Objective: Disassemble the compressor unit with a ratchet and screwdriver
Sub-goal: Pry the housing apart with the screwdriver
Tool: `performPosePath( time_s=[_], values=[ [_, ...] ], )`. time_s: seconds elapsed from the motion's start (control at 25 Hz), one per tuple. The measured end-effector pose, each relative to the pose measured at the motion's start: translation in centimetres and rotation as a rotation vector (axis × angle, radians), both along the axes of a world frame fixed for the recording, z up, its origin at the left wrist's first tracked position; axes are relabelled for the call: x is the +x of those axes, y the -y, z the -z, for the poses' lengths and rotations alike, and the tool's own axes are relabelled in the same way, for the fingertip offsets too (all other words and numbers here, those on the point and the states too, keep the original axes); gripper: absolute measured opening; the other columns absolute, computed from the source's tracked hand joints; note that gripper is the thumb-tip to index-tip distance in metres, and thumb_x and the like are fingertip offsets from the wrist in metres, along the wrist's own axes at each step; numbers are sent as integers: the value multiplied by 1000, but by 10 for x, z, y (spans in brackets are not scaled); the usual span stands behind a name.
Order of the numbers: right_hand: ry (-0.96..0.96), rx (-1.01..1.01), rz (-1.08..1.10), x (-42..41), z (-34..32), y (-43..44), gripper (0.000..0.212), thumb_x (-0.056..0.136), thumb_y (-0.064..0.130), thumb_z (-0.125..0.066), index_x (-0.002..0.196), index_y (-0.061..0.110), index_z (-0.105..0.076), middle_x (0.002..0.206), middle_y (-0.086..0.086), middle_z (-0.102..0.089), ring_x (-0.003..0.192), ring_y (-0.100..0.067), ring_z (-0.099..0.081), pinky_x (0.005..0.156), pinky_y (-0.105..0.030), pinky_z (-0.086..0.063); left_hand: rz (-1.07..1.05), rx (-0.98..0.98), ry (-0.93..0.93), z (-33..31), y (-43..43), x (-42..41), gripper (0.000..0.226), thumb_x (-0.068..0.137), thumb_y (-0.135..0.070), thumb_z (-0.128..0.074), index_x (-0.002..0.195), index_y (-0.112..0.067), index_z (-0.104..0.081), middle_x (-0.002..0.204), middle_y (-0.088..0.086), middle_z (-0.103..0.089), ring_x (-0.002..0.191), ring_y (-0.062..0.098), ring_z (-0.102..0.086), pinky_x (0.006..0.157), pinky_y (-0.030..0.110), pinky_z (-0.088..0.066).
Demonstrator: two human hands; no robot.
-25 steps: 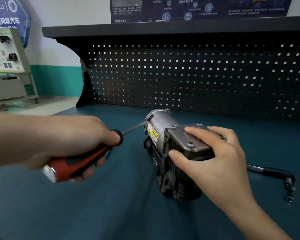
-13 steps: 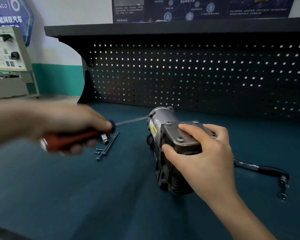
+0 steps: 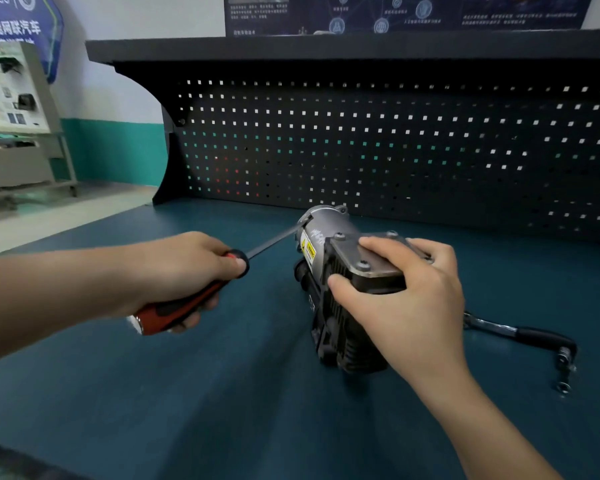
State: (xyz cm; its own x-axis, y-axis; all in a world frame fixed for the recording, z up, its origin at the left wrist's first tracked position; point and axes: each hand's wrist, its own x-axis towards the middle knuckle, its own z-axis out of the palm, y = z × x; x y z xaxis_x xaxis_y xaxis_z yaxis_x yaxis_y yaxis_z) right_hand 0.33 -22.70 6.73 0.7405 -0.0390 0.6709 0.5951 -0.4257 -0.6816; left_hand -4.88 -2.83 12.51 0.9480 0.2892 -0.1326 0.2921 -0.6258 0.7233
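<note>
The compressor unit (image 3: 329, 271) lies on the blue-green bench, its grey motor cylinder pointing away and its black finned body toward me. My right hand (image 3: 402, 299) grips the black body from above, fingers over the metal top plate and thumb on the near side. My left hand (image 3: 184, 268) grips the red and black handle of a screwdriver (image 3: 187, 303). The thin shaft runs up and right, and its tip meets the far left end of the motor cylinder. The ratchet (image 3: 527, 337) lies on the bench to the right of the compressor, untouched.
A dark pegboard back panel (image 3: 395, 150) with a shelf on top stands right behind the compressor. The bench top (image 3: 222, 393) stretches toward me. A grey equipment stand (image 3: 14, 116) is off to the far left, beyond the bench.
My left hand swung the screwdriver handle up, then back down and toward me, with the tip staying at the motor end. The loose bolts seen half a second ago are now hidden behind my left hand.
</note>
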Motion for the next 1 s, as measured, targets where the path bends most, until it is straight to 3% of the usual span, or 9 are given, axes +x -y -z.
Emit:
performPosePath(
  time_s=[0.24, 0.44, 0.52, 0.68, 0.8, 0.88, 0.92, 1.0],
  values=[
    [-34, 18, 26, 2, -1, 1, 47, 50, 44, -69, 96, 39, -69, 110, 12, -43, 83, 34, -34, 72, 13, -23, -17, -110, 67, 24, -4, -1, 23, 97, -28, -49, 83, -9, -53, 59, 9, -47, 30, 19, -43, 34, 21, -37],
    [-64, 6, 43, 2, -3, 2, 38, 52, 44, -72, 86, 51, -59, 108, 16, -43, 83, 25, -41, 70, 9, -28, -33, -185, 106, 35, -2, -3, 15, 97, -29, -48, 97, -16, -56, 64, 10, -48, 31, 17, -45, 35, 21, -38],
    [-67, -2, 55, 3, -3, 2, 37, 52, 45, -73, 86, 52, -58, 108, 17, -44, 80, 10, -43, 71, 2, -30, -33, -198, 126, 38, 1, -4, 15, 97, -28, -47, 97, -15, -55, 65, 10, -48, 31, 17, -45, 36, 20, -38],
    [-68, -26, 38, 4, -5, 5, 38, 54, 42, -75, 86, 52, -57, 108, 16, -46, 87, 4, -41, 85, -17, -32, -61, -271, 142, 41, 4, -6, 17, 96, -26, -49, 96, -11, -57, 65, 10, -49, 32, 15, -45, 35, 19, -39],
    [-98, -15, -3, 8, -8, 11, 37, 51, 45, -73, 83, 54, -56, 109, 14, -49, 93, 1, -46, 89, -19, -34, -62, -510, 102, 30, -4, -13, 13, 91, -15, -54, 94, -3, -59, 62, 10, -61, 37, 15, -53, 36, 20, -43],
    [-130, 40, -12, 15, -9, 19, 36, 50, 46, -73, 81, 54, -56, 109, 13, -54, 96, -1, -51, 91, -22, -39, -20, -730, 42, 23, -7, -18, 28, 74, -14, -61, 100, -5, -60, 64, 9, -66, 37, 15, -53, 32, 20, -41],
    [-155, 83, -15, 19, -7, 24, 36, 51, 45, -74, 82, 52, -58, 108, 11, -57, 98, -3, -54, 93, -26, -43, 10, -745, 21, 19, -8, -17, 37, 69, -16, -61, 106, -10, -59, 64, 7, -66, 36, 13, -50, 29, 18, -38],
    [-208, 191, -19, 27, -2, 35, 37, 53, 41, -78, 87, 44, -65, 106, 8, -63, 98, -7, -59, 94, -35, -48, 82, -593, 4, 4, -7, -8, 34, 79, -15, -58, 112, -13, -57, 59, 4, -60, 33, 11, -44, 27, 15, -32]
  ],
)
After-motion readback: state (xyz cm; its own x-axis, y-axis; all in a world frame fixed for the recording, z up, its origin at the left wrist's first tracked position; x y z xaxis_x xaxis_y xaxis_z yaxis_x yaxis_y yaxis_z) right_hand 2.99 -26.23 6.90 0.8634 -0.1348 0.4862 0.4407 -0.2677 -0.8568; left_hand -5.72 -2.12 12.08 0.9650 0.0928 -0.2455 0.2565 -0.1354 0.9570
